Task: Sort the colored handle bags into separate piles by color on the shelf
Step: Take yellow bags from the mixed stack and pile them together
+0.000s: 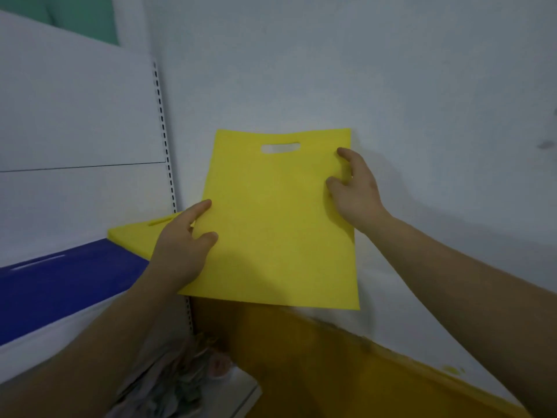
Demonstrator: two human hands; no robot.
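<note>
Yellow bag (277, 221): it is held flat and nearly upright in the air, in front of the white wall (331, 70) and to the right of the shelf.
Handle slot (280, 147): it is cut near the top edge of the held bag, and the wall is seen through it.
Left hand (180, 251): the left edge of the bag is grasped by it at about mid-height, with the thumb laid on the front face.
Right hand (355, 188): the right edge is grasped by it higher up, with curled fingers on the front face.
Yellow pile (132, 236): it is laid on the shelf (45, 351) at the far end, partly hidden by the left hand.
Blue pile (66, 285): it is laid on the same shelf, just beside the yellow pile, nearer and more to the left.
Slotted post (164, 131): it stands upright behind the piles, at the corner with the wall.
Crumpled material (180, 378): it is seen below the shelf, between the arms; its kind cannot be told.
</note>
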